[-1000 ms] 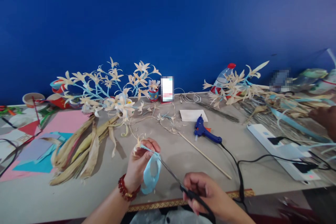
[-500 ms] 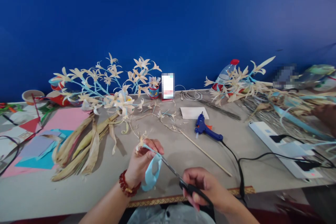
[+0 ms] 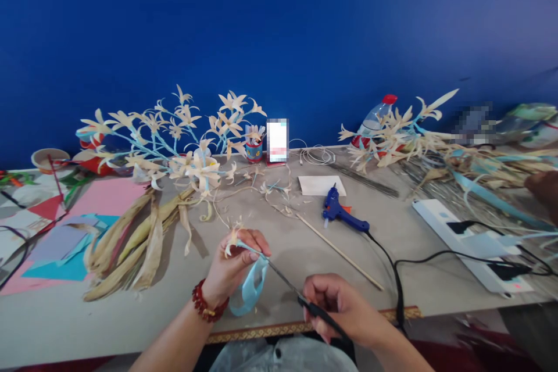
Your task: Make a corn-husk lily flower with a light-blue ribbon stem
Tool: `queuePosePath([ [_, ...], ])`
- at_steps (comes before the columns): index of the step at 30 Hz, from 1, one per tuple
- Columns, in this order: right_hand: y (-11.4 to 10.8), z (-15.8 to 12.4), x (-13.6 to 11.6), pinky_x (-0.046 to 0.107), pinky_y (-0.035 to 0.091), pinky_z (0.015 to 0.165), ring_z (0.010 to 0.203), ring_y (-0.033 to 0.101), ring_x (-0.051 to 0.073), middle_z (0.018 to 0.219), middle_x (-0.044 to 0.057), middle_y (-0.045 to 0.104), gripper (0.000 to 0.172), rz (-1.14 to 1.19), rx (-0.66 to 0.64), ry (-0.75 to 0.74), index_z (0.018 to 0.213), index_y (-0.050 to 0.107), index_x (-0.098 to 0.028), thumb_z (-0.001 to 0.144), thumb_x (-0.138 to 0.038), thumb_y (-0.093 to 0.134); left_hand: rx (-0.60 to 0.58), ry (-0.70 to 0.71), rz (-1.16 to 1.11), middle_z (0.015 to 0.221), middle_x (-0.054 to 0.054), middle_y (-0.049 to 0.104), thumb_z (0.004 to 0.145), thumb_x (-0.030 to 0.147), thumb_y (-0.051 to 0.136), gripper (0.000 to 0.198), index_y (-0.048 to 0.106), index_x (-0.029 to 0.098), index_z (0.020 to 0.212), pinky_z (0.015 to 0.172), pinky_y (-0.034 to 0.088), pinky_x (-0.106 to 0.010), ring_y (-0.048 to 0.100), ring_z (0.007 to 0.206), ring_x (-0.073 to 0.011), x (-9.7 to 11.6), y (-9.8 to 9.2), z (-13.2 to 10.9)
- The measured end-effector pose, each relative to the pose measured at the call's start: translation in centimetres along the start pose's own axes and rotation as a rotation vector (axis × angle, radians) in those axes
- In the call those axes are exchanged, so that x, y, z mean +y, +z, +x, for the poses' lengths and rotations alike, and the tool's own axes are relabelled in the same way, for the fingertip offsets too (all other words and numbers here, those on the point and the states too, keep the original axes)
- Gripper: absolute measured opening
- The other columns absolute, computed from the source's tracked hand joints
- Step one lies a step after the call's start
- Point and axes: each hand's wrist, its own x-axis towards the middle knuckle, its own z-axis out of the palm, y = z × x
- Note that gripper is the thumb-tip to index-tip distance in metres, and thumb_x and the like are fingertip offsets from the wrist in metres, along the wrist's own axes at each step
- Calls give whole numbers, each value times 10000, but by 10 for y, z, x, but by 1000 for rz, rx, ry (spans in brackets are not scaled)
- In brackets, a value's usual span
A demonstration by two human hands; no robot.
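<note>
**Left hand pinches a small flower; right hand closes around scissors**

The left hand presses thumb and fingers together on a small cream flower and its blue-wrapped stem. The right hand is curled round the black handle of the scissors, whose blades look nearly together and reach the left fingertips. The flower is above the near part of the table, low in the middle of the view.

Little has changed over the last second: both grips are the same, the blue ribbon has swung slightly leftward, and a co-worker's hand has drawn a little toward the right edge. I judge this a steadying moment where blade meets ribbon; whether anything is cut I cannot tell.

Largest first, the wall is flat, deep blue; the table is smooth and grey, with patterned gold trim along its near edge. A branching spray carries pointed, papery petals on blue stems. Dry husks lie in long, ridged, curling leaves. The glue gun is hard blue plastic; the pale stick is straight and slim. The ribbon hangs in a soft, translucent loop. Smallest, the flower's petals are thin, narrow and splayed.
</note>
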Motion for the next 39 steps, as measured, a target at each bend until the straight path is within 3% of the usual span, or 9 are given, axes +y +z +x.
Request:
queuePosePath([
  [20,-5,6,10,122,342,381,400,440,18,598,-33,623,505,24,-52,-16,666,471,-171,519,-420,885,-40,-81,-69,761,-42,691,762,231,735,52,691,203,762,689,441,-337,600,737,-193,0,-1,-1],
  [30,-7,7,10,119,344,384,405,430,15,604,-34,621,507,-5,-40,-9,665,468,-169,523,-429,880,38,-140,-99,744,-35,671,728,271,761,121,672,190,730,719,462,-329,614,763,-191,0,3,-1],
  [39,-6,10,12,124,357,365,384,445,23,576,-25,630,513,82,-59,-29,630,468,-166,496,-412,898,26,-164,-107,748,-27,679,724,293,779,163,651,192,719,671,455,-316,610,718,-181,-1,3,-1],
])
